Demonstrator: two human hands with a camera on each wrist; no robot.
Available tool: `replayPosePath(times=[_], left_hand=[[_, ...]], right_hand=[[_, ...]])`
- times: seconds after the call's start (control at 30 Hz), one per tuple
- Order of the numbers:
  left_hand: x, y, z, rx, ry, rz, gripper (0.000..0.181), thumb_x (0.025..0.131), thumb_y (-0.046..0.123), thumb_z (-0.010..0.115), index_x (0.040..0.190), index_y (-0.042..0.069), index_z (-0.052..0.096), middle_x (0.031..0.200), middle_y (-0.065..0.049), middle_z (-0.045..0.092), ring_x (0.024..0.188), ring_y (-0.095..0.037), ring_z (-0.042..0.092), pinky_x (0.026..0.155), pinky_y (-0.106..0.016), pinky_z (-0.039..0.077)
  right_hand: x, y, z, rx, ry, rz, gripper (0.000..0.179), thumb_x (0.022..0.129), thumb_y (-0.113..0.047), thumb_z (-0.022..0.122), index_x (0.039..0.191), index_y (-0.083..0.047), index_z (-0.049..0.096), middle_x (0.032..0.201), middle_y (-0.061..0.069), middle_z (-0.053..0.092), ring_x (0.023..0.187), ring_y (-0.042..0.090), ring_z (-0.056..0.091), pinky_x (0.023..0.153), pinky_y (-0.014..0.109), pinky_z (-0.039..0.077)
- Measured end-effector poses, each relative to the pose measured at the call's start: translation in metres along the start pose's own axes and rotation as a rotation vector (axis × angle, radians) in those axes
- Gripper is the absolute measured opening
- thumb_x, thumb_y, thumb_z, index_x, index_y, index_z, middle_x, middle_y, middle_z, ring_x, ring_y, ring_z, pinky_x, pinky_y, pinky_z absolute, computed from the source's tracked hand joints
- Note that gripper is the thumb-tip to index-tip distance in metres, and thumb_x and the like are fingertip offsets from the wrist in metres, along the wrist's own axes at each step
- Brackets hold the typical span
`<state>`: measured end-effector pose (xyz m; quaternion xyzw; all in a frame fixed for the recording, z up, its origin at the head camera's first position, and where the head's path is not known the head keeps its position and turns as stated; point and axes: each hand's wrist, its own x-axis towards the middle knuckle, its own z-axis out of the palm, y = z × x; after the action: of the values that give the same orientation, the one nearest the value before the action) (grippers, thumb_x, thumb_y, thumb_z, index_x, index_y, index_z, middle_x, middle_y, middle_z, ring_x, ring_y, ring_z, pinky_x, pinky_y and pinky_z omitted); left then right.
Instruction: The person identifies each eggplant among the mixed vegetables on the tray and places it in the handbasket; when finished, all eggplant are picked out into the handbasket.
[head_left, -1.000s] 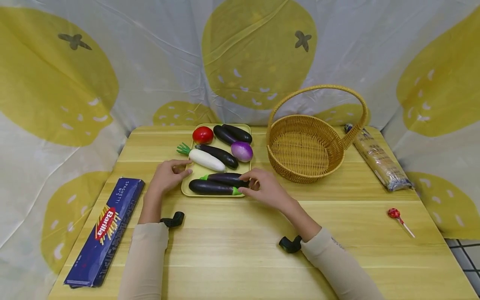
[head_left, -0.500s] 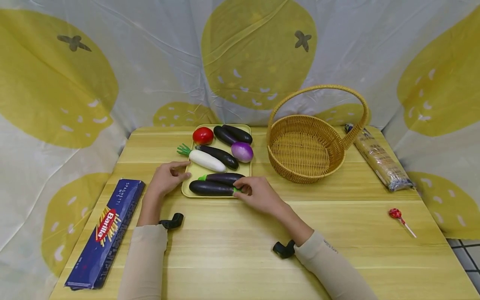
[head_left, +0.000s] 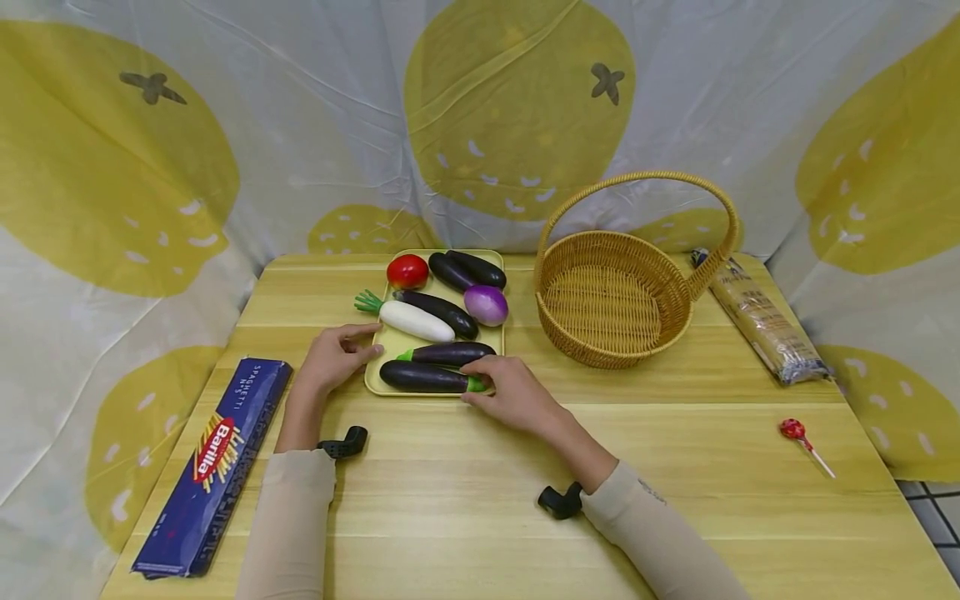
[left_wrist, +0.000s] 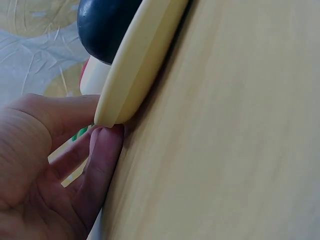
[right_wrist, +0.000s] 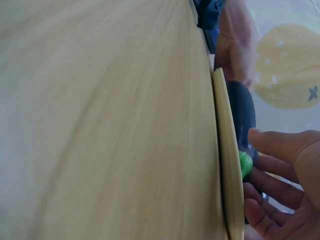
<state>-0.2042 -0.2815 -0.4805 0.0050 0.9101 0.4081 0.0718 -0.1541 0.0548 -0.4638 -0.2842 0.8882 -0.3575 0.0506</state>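
A yellow tray (head_left: 384, 387) bears toy vegetables. My left hand (head_left: 330, 357) pinches its left edge; in the left wrist view the thumb (left_wrist: 75, 112) lies over the rim and the fingers (left_wrist: 102, 155) come up beneath it. At the tray's front right, my right hand (head_left: 513, 390) has its thumb and fingers spread loosely on either side of the front eggplant's (head_left: 423, 377) green end (right_wrist: 245, 164); firm contact cannot be told. Behind that one lies a second eggplant (head_left: 448, 352). A white radish (head_left: 416, 321) and another dark eggplant (head_left: 437, 310) lie farther back.
Farther back on the tray are a tomato (head_left: 407, 272), a purple onion-like vegetable (head_left: 486, 305) and dark eggplants (head_left: 476, 268). A wicker basket (head_left: 611, 337) stands right of it. Spaghetti box (head_left: 213, 467) lies left; pasta bag (head_left: 765, 321) and lollipop (head_left: 795, 430) lie right.
My right hand has moved left and slightly toward me, from the rear eggplant's end to the front eggplant's green end. The left hand stays at the tray's edge.
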Motion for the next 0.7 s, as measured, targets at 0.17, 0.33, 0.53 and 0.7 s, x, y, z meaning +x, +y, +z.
replayPosePath(times=[0.17,0.33,0.53,0.7], left_hand=[[-0.001,-0.002,0.002,-0.038,-0.004,0.003,0.047,0.094,0.033,0.078,0.139,0.022,0.068,0.085,-0.012,0.072,0.069,-0.019,0.063,0.059,-0.027,0.052],[0.0,-0.003,0.004,-0.055,-0.004,0.002,0.047,0.095,0.032,0.077,0.14,0.022,0.067,0.09,-0.013,0.074,0.069,-0.017,0.066,0.062,-0.027,0.055],[-0.001,-0.002,0.004,-0.065,0.003,-0.009,0.047,0.095,0.032,0.077,0.14,0.022,0.067,0.097,-0.016,0.075,0.07,-0.018,0.066,0.062,-0.027,0.055],[-0.002,-0.002,0.004,-0.073,0.005,-0.003,0.047,0.095,0.032,0.077,0.14,0.021,0.067,0.1,-0.017,0.075,0.071,-0.017,0.066,0.063,-0.026,0.054]], right_hand=[[0.002,-0.001,0.005,-0.06,-0.016,0.007,0.038,0.094,-0.027,0.078,0.127,-0.009,0.073,0.118,0.005,0.071,0.099,0.015,0.063,0.089,0.032,0.054],[0.005,0.001,0.01,-0.093,-0.002,0.001,0.035,0.096,-0.025,0.076,0.127,-0.008,0.073,0.112,0.005,0.066,0.089,0.014,0.058,0.08,0.03,0.053],[0.005,0.001,0.01,-0.069,0.026,-0.008,0.029,0.096,-0.02,0.076,0.122,-0.006,0.075,0.111,0.006,0.067,0.097,0.017,0.062,0.088,0.034,0.055],[0.004,-0.001,0.006,-0.041,0.03,-0.004,0.029,0.097,-0.019,0.074,0.122,-0.006,0.074,0.113,0.007,0.068,0.104,0.02,0.065,0.095,0.037,0.055]])
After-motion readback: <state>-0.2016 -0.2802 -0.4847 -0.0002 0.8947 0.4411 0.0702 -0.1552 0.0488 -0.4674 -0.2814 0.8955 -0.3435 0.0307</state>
